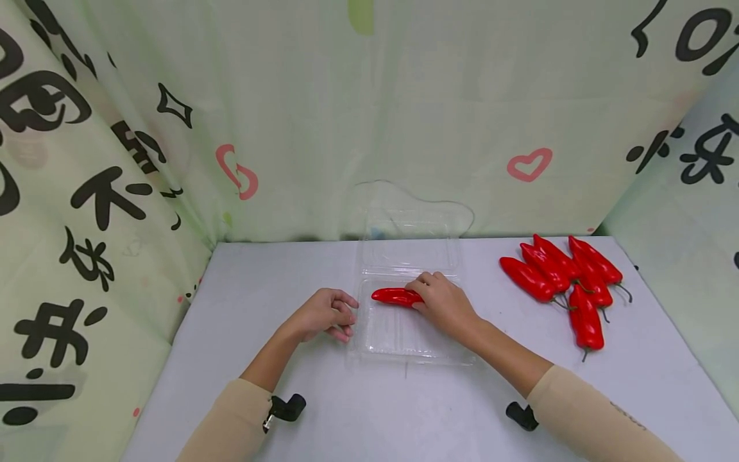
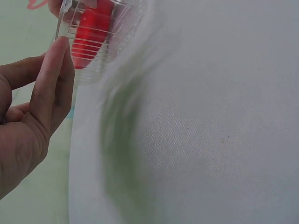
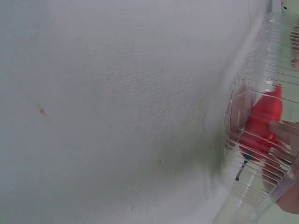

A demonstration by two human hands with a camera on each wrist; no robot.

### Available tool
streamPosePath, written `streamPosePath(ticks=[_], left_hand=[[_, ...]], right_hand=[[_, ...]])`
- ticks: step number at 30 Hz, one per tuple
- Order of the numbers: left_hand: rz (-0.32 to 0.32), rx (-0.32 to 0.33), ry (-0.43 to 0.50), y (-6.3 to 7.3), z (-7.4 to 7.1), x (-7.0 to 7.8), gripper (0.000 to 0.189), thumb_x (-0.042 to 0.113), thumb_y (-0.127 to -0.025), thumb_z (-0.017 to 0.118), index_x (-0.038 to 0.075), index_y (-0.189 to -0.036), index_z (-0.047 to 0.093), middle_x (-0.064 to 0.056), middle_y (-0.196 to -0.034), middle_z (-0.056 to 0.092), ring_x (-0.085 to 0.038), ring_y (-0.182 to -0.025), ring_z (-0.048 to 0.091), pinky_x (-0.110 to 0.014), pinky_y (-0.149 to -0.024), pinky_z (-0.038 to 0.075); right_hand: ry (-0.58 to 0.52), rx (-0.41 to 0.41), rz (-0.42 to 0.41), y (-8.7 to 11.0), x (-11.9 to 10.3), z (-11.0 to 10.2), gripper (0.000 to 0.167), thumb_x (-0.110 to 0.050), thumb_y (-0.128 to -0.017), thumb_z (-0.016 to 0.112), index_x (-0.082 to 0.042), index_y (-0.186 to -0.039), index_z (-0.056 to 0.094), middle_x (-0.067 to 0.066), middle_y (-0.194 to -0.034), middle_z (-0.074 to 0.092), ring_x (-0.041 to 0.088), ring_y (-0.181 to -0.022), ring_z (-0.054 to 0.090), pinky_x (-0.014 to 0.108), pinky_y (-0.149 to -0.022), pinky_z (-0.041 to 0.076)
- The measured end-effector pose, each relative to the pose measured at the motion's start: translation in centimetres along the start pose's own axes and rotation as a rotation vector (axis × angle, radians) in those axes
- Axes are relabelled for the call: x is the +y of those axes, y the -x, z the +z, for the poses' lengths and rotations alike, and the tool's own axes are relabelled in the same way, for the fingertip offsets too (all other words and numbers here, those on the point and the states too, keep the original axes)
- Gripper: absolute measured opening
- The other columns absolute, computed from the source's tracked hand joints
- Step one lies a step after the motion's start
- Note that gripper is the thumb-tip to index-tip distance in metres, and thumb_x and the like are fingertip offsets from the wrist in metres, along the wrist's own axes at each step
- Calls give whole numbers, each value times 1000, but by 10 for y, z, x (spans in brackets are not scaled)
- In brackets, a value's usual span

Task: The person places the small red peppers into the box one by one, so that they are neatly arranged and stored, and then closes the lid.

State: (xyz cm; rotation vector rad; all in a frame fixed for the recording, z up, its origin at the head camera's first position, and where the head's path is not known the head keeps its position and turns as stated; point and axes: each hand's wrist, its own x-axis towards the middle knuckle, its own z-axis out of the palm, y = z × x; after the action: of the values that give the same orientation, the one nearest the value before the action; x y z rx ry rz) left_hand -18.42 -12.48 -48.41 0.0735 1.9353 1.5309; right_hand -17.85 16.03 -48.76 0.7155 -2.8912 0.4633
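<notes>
A clear plastic clamshell box (image 1: 404,333) lies opened out on the table, its lid (image 1: 410,256) folded back toward the curtain. Inside its far part, my right hand (image 1: 443,304) grips a red pepper (image 1: 388,296) that points left. Through the ribbed clear wall in the right wrist view, the fingers show round the pepper (image 3: 265,116), its dark stem (image 3: 240,171) hanging out. At the box's left edge my left hand (image 1: 326,314) holds its fingers loosely bent, fingertips right at the wall. The left wrist view shows those fingers (image 2: 53,79) beside the box, with nothing gripped.
Several red peppers (image 1: 587,317) with stems lie in a group at the table's back right. The white table (image 1: 277,276) meets a printed curtain (image 1: 300,128) behind and at both sides. Black wrist camera mounts (image 1: 288,407) stick out from both sleeves.
</notes>
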Motion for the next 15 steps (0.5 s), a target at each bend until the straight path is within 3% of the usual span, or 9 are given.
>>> streamPosePath(ticks=[15], left_hand=[[0, 5, 2, 0, 1, -1, 33, 0, -96, 69, -7, -127, 59, -24, -96, 68, -24, -69, 71, -35, -64, 65]], right_hand=[[-28, 20, 4, 7, 3, -7, 38, -11, -82, 87, -11, -118, 75, 10, -113, 70, 28, -103, 63, 42, -84, 64]])
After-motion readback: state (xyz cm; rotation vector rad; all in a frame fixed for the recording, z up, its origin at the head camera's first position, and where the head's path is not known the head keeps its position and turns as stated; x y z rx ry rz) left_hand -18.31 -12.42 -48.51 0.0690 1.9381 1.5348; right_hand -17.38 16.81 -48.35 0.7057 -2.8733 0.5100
